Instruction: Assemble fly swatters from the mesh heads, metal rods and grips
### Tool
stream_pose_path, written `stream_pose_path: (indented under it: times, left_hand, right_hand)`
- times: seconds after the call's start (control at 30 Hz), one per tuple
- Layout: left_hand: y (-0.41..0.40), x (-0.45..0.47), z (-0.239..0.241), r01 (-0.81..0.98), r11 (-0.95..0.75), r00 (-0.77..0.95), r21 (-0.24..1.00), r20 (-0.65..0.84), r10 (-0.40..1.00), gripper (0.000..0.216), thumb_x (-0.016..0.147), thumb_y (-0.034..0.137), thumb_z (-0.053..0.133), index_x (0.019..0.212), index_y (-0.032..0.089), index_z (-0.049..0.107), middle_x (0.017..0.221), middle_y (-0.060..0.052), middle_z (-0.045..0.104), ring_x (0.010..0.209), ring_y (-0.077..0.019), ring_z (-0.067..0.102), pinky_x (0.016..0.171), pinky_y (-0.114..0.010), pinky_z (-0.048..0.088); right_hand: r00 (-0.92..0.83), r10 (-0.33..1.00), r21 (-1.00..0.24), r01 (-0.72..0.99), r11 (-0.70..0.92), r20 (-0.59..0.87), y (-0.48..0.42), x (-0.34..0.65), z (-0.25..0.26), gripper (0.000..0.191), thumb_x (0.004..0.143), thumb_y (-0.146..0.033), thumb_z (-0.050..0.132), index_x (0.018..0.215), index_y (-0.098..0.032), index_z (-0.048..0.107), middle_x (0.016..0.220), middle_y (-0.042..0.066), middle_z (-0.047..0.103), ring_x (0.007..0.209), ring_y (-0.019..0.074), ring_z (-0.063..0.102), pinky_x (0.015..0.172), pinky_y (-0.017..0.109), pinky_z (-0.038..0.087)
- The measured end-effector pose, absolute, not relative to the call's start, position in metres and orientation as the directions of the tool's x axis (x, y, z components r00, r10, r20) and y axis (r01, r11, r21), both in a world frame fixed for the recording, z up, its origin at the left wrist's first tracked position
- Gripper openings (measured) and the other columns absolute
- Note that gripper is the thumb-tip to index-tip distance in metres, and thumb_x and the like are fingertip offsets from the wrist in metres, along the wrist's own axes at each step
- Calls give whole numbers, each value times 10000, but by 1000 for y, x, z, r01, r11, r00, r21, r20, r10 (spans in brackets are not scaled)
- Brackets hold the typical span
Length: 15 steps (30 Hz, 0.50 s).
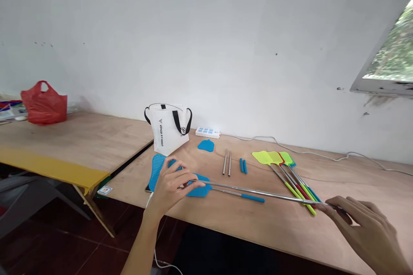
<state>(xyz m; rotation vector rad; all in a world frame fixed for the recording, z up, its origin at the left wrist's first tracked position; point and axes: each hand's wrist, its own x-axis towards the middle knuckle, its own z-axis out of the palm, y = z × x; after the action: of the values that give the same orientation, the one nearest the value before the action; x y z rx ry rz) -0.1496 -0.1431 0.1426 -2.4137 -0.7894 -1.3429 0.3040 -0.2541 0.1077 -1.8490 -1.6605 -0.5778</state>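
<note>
My left hand [174,182] is at the near left of the wooden table [355,189], fingers pinched on the head end of a long extended metal rod [258,192], over blue swatter heads [158,167]. My right hand [368,223] grips the rod's other end at the near right. A finished blue fly swatter [226,192] lies under the rod. A bunch of yellow-green, red and blue fly swatters [284,167] lies to the right of centre. Two short metal rods [227,162], two blue handle grips [243,166] and a loose blue head [205,145] lie in the middle.
A white tote bag [167,131] stands at the back left of the table, with a white power strip [207,132] and cable [322,154] by the wall. A second table [64,142] to the left carries a red plastic bag [43,103]. A window [390,60] is at right.
</note>
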Motion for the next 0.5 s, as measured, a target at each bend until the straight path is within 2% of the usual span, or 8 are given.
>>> stream_pose_path:
  times: [0.13,0.27,0.37,0.5]
  left_hand:
    - [-145,-144,142,560,-828,436,39,836,334,179,923,285,716,752,237,692,673,65,690,803,-156,582,945,-360,333]
    - [-146,-119,133,548,-836,432,9,853,292,216,932,340,704,747,232,680,660,71,684,760,-136,568,947,-362,311]
    - [-151,-88,121,542,-840,424,-2,864,272,233,954,316,676,742,222,660,630,70,662,754,-130,565,934,-359,306]
    - [-159,-57,106,536,-843,473,-37,841,264,254,976,298,638,739,208,639,613,61,639,741,-127,549,914,-351,315]
  right_hand:
    - [116,805,-164,986,-23,583,-251,320,96,643,822,-870,409,764,-320,737,673,8,689,596,204,623,538,302,417]
    - [62,801,-145,989,32,596,-239,305,91,629,856,-838,421,760,-317,760,720,14,752,540,188,650,509,279,417]
    - [-30,803,-101,989,112,596,-227,263,89,625,893,-803,423,698,-291,723,609,6,712,476,164,623,487,260,366]
    - [-111,753,-90,971,221,648,-214,196,81,662,1010,-671,328,593,-245,616,516,-2,641,462,137,605,514,259,299]
